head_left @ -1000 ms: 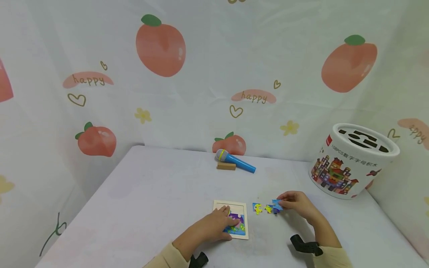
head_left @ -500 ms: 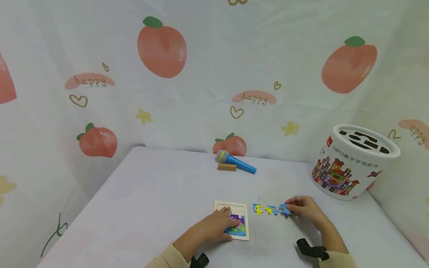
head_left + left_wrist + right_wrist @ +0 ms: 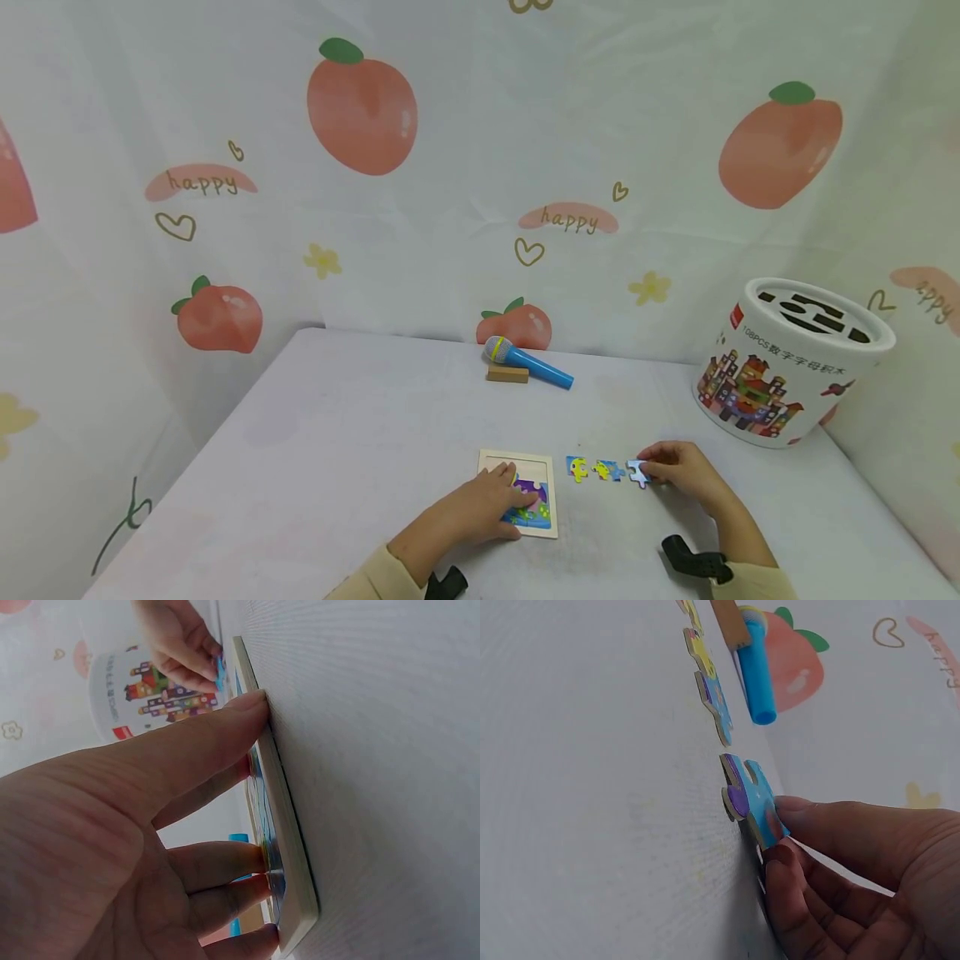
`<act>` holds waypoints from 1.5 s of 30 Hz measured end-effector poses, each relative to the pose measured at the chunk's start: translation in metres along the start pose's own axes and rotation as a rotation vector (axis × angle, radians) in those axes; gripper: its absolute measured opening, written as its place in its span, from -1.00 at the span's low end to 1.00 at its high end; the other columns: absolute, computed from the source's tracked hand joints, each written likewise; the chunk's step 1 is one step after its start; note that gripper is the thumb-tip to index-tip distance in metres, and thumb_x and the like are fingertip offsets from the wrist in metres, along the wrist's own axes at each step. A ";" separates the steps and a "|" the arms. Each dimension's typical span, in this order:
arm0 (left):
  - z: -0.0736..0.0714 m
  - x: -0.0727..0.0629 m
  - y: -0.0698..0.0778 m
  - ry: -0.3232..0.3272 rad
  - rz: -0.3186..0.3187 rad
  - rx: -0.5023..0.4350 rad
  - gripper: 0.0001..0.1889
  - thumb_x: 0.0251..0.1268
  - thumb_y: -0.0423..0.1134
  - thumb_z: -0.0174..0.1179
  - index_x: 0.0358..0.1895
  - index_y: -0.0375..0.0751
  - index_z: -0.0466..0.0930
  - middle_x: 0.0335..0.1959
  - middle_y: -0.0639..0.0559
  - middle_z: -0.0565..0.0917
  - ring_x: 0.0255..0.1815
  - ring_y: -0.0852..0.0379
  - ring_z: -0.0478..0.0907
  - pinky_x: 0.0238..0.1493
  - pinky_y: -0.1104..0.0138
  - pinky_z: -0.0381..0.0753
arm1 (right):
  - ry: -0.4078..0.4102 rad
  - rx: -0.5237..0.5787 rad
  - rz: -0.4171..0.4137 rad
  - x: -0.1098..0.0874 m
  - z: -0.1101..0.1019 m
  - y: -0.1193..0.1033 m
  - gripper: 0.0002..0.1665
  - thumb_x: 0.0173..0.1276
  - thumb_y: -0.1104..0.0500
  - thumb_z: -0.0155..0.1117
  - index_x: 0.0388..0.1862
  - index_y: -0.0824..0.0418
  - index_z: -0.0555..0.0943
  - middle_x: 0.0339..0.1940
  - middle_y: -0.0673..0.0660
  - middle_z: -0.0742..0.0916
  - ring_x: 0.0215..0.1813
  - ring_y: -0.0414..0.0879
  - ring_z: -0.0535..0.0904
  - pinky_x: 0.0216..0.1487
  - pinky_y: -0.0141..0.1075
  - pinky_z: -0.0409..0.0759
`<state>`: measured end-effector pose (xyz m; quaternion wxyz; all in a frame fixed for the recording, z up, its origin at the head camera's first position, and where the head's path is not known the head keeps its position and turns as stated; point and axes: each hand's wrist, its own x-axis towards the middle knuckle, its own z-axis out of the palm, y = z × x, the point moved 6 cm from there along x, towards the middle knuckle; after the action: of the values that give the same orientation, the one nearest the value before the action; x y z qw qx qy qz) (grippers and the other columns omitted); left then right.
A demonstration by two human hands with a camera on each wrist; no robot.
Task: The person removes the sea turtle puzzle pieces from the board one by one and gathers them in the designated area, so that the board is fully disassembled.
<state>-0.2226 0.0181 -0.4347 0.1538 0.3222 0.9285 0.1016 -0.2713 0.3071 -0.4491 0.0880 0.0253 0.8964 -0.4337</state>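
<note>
The blue puzzle piece (image 3: 637, 472) is right of lower centre in the head view, pinched at one end between the right hand's (image 3: 681, 472) thumb and fingers. Just left of it lie the yellow-and-blue pieces (image 3: 608, 471), and farther left, near the tray, a yellow fish piece (image 3: 577, 469). The left hand (image 3: 480, 502) rests spread over the wooden tray (image 3: 525, 468) at lower centre, fingers on top, thumb along the near edge, gripping nothing firmly. Toward the back stand a wooden block (image 3: 507, 375) and a toy microphone (image 3: 538, 366); a white bucket (image 3: 780, 375) fills the right side.

With so little of the piece held, it could pivot or slip, and a sideways swing could knock its neighbours. Uneven pressure from the left hand could nudge the tray or lift the fitted pieces (image 3: 533, 504).

The left hand covers much of the tray's picture. Whether the held piece's lower edge touches the table (image 3: 360, 433) is unclear, and the fingers beneath it are partly hidden.
</note>
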 end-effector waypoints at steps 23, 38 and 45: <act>-0.002 -0.001 0.000 -0.009 -0.026 0.000 -0.43 0.12 0.05 0.26 0.26 0.34 0.39 0.40 -0.04 0.30 0.46 0.01 0.15 0.41 0.11 0.21 | -0.043 -0.089 -0.124 -0.006 0.004 -0.009 -0.54 0.02 0.27 0.45 -0.12 0.49 0.57 -0.38 0.10 0.63 -0.38 -0.19 0.42 -0.42 -0.45 0.43; -0.003 -0.002 0.002 -0.003 -0.021 -0.010 -0.43 0.10 0.03 0.28 0.25 0.33 0.40 0.39 -0.06 0.31 0.46 0.00 0.16 0.40 0.11 0.22 | -0.032 -0.082 -0.109 -0.007 0.005 -0.005 -0.52 -0.02 0.25 0.48 -0.14 0.47 0.57 -0.38 0.08 0.63 -0.37 -0.22 0.44 -0.40 -0.46 0.46; -0.003 -0.002 0.002 -0.009 -0.022 -0.006 -0.43 0.11 0.04 0.27 0.25 0.33 0.40 0.39 -0.06 0.31 0.46 0.00 0.16 0.40 0.11 0.22 | -0.042 -0.081 -0.117 -0.010 0.005 -0.008 -0.52 0.00 0.26 0.46 -0.13 0.49 0.56 -0.36 0.09 0.63 -0.37 -0.21 0.44 -0.40 -0.46 0.46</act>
<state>-0.2210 0.0175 -0.4309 0.1600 0.3119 0.9311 0.1013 -0.2617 0.2990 -0.4441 0.0822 -0.0399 0.9110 -0.4021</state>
